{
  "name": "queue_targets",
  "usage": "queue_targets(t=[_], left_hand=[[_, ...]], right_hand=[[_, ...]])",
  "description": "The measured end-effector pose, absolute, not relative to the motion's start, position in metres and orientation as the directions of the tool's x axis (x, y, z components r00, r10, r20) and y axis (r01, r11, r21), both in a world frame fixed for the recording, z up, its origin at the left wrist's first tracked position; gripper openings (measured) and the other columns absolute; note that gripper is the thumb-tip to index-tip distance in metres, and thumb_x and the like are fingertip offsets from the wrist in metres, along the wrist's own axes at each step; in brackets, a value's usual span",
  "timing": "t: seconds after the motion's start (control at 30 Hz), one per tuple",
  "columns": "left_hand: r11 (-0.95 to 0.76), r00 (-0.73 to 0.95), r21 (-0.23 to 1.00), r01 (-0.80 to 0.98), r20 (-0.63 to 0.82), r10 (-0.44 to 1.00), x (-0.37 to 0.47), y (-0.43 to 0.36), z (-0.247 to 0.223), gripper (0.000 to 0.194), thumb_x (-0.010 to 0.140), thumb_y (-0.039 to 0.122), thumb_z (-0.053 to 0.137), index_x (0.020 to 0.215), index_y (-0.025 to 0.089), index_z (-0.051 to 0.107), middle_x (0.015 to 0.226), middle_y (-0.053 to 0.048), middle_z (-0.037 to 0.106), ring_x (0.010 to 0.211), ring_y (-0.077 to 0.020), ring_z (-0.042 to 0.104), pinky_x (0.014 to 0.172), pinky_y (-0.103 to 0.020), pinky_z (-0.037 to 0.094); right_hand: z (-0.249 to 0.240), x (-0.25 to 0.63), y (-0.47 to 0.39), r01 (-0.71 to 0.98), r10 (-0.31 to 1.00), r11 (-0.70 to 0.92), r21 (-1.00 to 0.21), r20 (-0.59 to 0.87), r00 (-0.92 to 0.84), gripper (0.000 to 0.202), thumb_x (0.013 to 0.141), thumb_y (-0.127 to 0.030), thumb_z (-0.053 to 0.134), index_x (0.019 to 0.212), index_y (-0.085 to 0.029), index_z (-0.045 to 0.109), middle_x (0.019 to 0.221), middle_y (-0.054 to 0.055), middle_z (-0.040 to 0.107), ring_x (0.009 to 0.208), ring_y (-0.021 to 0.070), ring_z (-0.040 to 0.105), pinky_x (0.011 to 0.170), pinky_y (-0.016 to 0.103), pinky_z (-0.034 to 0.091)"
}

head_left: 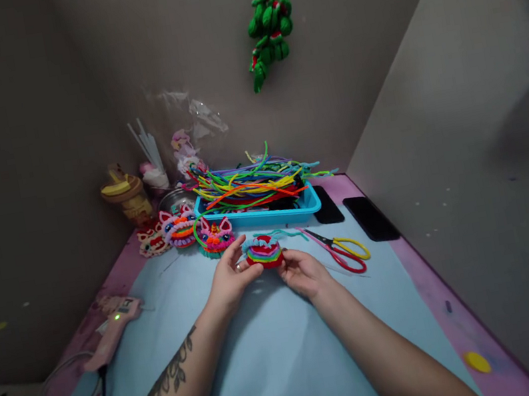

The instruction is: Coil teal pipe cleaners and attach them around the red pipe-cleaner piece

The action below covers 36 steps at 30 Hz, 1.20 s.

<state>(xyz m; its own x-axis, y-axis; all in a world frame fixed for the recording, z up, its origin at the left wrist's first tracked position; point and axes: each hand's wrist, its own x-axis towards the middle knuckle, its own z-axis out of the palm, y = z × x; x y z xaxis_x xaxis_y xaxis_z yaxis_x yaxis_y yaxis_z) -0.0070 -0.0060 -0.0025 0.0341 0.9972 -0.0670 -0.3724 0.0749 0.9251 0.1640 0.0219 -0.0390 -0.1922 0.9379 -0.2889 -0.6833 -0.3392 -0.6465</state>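
Between my two hands is a small round pipe-cleaner craft [265, 257], red with rainbow-coloured bands and a light blue fuzzy strip along its upper left. My left hand [232, 272] grips its left side, thumb in front and the index finger raised behind. Fingers of my right hand [303, 271] pinch its lower right edge. A light blue pipe cleaner [285, 234] stretches out to the right behind the craft. Just right of my right hand lie scissors [341, 249] with one red and one yellow handle, blades partly apart.
Behind my hands, a blue tray [267, 214] holds many coloured pipe cleaners. Finished animal-face crafts [181, 229] sit at the left. A pink glue gun [116, 327] with a lit green light and cable lies further left. Two black phones [372, 217] rest at the right, near a yellow disc [477, 362].
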Motion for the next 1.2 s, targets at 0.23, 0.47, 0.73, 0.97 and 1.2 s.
queue_targets(t=[0.23, 0.47, 0.73, 0.97, 1.2], left_hand=[[0.072, 0.083, 0.884, -0.461, -0.038, 0.996, -0.012, -0.006, 0.006, 0.069, 0.056, 0.016, 0.082, 0.121, 0.02, 0.058, 0.125, -0.012, 0.058, 0.098, -0.0209, 0.063, 0.081, -0.026, 0.05], [0.222, 0.123, 0.75, -0.623, -0.186, 0.975, -0.007, -0.01, 0.006, 0.083, 0.06, 0.014, 0.08, 0.133, 0.023, 0.043, 0.102, -0.006, 0.067, 0.09, -0.0172, 0.066, 0.084, -0.029, 0.05], [0.163, 0.061, 0.771, -0.616, -0.159, 0.985, -0.012, -0.007, 0.011, 0.079, 0.06, 0.009, 0.079, 0.13, 0.026, 0.047, 0.098, -0.003, 0.067, 0.086, -0.0144, 0.065, 0.086, -0.03, 0.05], [0.142, 0.058, 0.828, -0.543, -0.132, 0.99, -0.006, -0.009, 0.012, 0.09, 0.052, 0.008, 0.083, 0.132, 0.023, 0.044, 0.123, -0.011, 0.058, 0.102, -0.0224, 0.062, 0.093, -0.035, 0.047], [0.091, 0.072, 0.907, -0.412, -0.067, 0.995, -0.011, -0.004, -0.002, 0.1, 0.053, 0.013, 0.084, 0.139, 0.024, 0.033, 0.14, -0.016, 0.042, 0.109, -0.027, 0.059, 0.094, -0.041, 0.046]], right_hand=[[-0.014, 0.166, 0.011, -0.706, 0.87, -0.485, -0.516, -0.365, -0.33, 0.028, 0.06, -0.002, 0.064, 0.082, -0.02, 0.058, 0.074, -0.003, 0.066, 0.058, 0.0088, 0.062, 0.047, 0.016, 0.051], [-0.004, 0.154, 0.001, -0.522, 0.95, -0.309, -0.795, -0.285, -0.129, 0.029, 0.056, -0.016, 0.075, 0.08, -0.019, 0.058, 0.075, -0.002, 0.063, 0.062, 0.0102, 0.059, 0.054, 0.02, 0.048], [0.004, 0.174, 0.011, -0.402, 0.998, -0.002, -0.916, -0.03, 0.063, 0.037, 0.074, -0.039, 0.065, 0.105, -0.02, 0.059, 0.085, 0.002, 0.061, 0.065, 0.0108, 0.057, 0.055, 0.022, 0.045], [0.01, 0.182, 0.01, -0.307, 1.0, 0.0, -0.952, 0.001, -0.002, 0.033, 0.068, -0.038, 0.072, 0.092, -0.016, 0.063, 0.063, -0.002, 0.061, 0.051, 0.0087, 0.052, 0.046, 0.02, 0.04], [0.01, 0.184, 0.011, -0.283, 1.0, 0.028, -0.959, 0.027, 0.006, 0.029, 0.065, -0.032, 0.072, 0.089, -0.017, 0.064, 0.064, -0.002, 0.059, 0.052, 0.0088, 0.052, 0.045, 0.019, 0.04]])
